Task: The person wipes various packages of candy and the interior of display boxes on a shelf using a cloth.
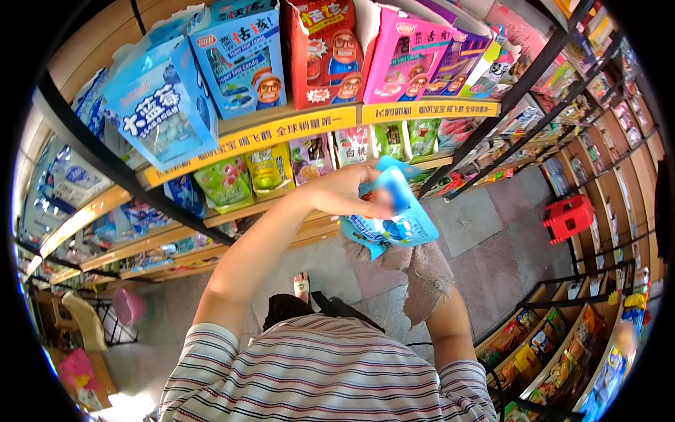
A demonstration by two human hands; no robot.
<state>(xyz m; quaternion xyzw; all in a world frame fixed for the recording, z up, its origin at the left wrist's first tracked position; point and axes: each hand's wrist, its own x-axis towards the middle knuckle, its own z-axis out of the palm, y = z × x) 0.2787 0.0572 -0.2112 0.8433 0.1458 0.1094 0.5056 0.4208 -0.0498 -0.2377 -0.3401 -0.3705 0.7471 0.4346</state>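
Observation:
My left hand [345, 191] grips blue candy packets [403, 229] in front of the shelf, thumb on the near face. Their edges overlap, so how many there are is unclear. A frayed grey-brown cloth [430, 282] hangs just below the packets, over the end of my right forearm [451, 319]. That cloth and the packets hide my right hand, and its grip cannot be seen. Above them on the upper shelf stand open-topped candy boxes: a blue box [240, 66], a red box [329, 53] and a pink box [406, 60].
A large light-blue candy box [161, 111] stands at the upper shelf's left end. Bagged sweets [224, 184] line the shelf below. Black metal posts [474, 129] frame the shelving. A red plastic stool [568, 219] is at right, snack racks [543, 343] lower right, a pink basket [128, 306] left.

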